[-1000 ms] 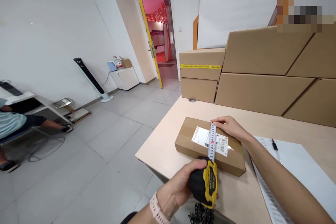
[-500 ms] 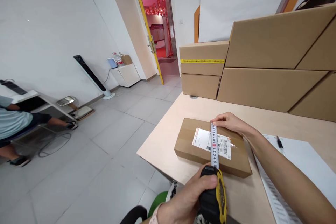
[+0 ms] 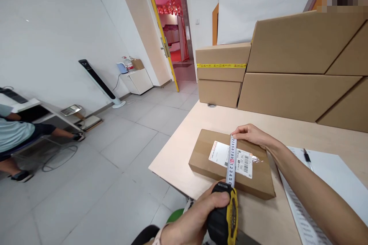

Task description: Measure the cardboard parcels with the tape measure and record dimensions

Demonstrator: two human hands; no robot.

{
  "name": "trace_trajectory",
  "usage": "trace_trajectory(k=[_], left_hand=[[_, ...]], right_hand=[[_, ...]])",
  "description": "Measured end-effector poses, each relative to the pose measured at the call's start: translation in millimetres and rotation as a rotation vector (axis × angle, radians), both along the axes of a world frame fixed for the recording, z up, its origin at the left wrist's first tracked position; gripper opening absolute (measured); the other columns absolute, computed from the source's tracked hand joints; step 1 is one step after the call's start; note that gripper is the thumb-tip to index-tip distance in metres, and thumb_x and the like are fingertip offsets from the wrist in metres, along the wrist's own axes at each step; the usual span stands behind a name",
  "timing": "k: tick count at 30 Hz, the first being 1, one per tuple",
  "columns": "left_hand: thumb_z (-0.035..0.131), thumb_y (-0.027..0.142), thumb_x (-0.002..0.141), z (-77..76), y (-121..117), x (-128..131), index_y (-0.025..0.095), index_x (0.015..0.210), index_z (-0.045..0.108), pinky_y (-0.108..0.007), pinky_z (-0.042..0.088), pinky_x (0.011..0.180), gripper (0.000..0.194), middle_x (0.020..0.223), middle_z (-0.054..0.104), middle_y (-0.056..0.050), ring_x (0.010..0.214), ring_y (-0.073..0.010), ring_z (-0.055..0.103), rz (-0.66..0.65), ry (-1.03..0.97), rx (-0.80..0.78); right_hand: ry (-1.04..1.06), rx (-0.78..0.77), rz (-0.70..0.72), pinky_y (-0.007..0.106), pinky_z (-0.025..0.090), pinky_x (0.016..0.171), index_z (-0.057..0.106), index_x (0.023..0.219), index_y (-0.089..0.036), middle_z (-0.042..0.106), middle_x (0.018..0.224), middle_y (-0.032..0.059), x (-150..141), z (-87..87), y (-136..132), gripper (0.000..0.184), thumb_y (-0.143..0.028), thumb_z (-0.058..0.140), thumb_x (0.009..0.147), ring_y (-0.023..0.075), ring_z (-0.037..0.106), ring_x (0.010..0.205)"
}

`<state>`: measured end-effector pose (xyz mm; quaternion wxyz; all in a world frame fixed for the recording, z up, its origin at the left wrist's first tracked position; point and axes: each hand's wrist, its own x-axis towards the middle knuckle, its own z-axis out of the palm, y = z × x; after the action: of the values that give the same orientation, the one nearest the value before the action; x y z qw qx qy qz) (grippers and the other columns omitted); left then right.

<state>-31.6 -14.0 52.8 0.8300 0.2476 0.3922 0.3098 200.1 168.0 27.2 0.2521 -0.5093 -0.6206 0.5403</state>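
Box [image 3: 214, 168] on the counter [image 3: 178, 145], at 5 o'clock in view. Right hand [image 3: 252, 135] holds the tape [image 3: 231, 159] tip at its 12 o'clock edge; left hand [image 3: 196, 214] grips the case [image 3: 219, 216], just swung slightly toward 7 o'clock, seemingly squaring tape to box.

White walls [image 3: 57, 19], grey tiled floor [image 3: 94, 191], yellow-edged door [image 3: 161, 30] open onto pinkish-red light.
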Motion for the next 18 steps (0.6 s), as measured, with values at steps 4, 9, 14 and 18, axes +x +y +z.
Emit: trace_trajectory(k=[4,9,14,18], left_hand=[[0.072,0.043,0.071,-6.6,0.9,-0.3,0.021,0.119,0.061,-0.035,0.051,0.08,0.054,0.095,0.067,-0.008,0.096,-0.0252,0.062,0.005,-0.026,0.021],[0.074,0.042,0.068,-7.0,1.6,-0.5,0.02,0.124,0.057,-0.034,0.052,0.077,0.062,0.098,0.066,-0.009,0.092,-0.0241,0.063,-0.016,-0.049,-0.008],[0.073,0.042,0.07,-3.6,0.6,0.9,0.02,0.122,0.059,-0.034,0.051,0.075,0.059,0.095,0.066,-0.008,0.087,-0.0235,0.063,0.002,-0.056,0.009],[0.072,0.039,0.07,-3.0,-1.8,0.7,0.021,0.122,0.059,-0.034,0.05,0.077,0.057,0.093,0.066,-0.007,0.088,-0.0222,0.062,0.028,-0.033,-0.021]], right_hand=[[-0.001,0.0,-0.01,0.028,0.049,0.067,0.073,0.072,-0.019,0.075,0.078,0.0029,-0.5,-0.1,1.3,0.019,-0.038,0.073,0.068,0.018,0.065,0.072],[-0.01,-0.004,-0.015,0.029,0.05,0.069,0.073,0.072,-0.019,0.075,0.079,0.0032,-0.2,-1.9,2.2,0.02,-0.038,0.072,0.068,0.0186,0.066,0.074],[-0.004,0.004,0.0,0.028,0.05,0.069,0.073,0.071,-0.02,0.075,0.079,0.0022,0.2,-3.4,2.3,0.02,-0.04,0.073,0.068,0.0184,0.066,0.074],[-0.001,0.016,0.001,0.028,0.05,0.069,0.073,0.07,-0.02,0.075,0.078,0.0018,1.2,-2.8,1.8,0.021,-0.041,0.072,0.068,0.0183,0.066,0.074]])
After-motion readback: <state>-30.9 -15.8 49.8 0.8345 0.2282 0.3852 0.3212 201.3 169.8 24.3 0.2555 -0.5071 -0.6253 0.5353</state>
